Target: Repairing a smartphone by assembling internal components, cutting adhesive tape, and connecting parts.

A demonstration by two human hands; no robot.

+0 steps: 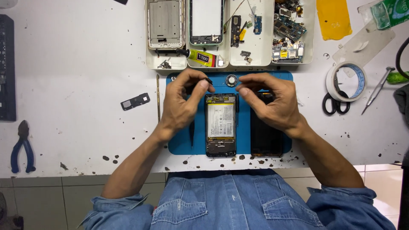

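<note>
While both hands hover over the top edge of the opened phone [220, 125], left hand [181, 102] fingers pinch a small dark part [208, 80] just above-left of it. Right hand [272, 100] fingers pinched narrow, contents unclear. Phone's long axis runs away from the body on the blue mat [181, 147].

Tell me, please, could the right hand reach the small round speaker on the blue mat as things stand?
Probably yes: the right hand hovers just below and beside the round speaker on the blue mat, and nothing lies between them.
</note>
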